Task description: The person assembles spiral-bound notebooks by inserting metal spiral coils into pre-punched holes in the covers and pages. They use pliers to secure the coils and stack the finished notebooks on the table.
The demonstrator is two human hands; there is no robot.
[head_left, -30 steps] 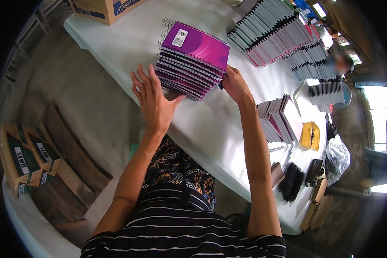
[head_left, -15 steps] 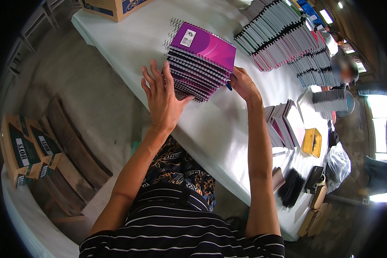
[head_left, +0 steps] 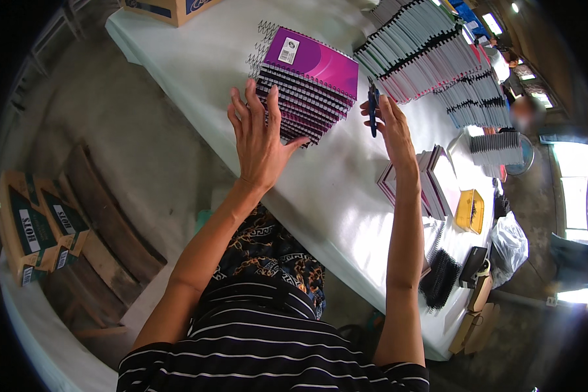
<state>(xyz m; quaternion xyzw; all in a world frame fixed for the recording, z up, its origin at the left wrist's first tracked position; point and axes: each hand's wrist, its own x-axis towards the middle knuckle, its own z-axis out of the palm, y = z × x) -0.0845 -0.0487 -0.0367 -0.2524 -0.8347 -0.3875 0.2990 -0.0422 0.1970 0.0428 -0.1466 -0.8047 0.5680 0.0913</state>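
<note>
A stack of purple spiral notebooks [head_left: 320, 64] lies fanned on the white-covered table, with wire bindings showing in rows and a white label on the top cover. At its left side is my left hand [head_left: 259, 130], fingers spread, fingertips and thumb against the near rows of bindings. My right hand [head_left: 393, 127] is just right of the stack, apart from it, and closed on small blue-handled pliers [head_left: 373, 108] that point away from me. Loose wire coils [head_left: 260, 49] stick out past the stack's left edge.
Tall stacks of bound books [head_left: 415, 46] stand at the far right. Nearer on the right are unbound purple-edged book blocks [head_left: 438, 183], a yellow tray [head_left: 470, 210] and a heap of black wire bindings [head_left: 440, 279]. A cardboard box [head_left: 170, 10] sits at the far left.
My right hand has drawn away from the stack's right edge with the pliers, which now show more fully. My left hand has shifted slightly right along the bindings.
</note>
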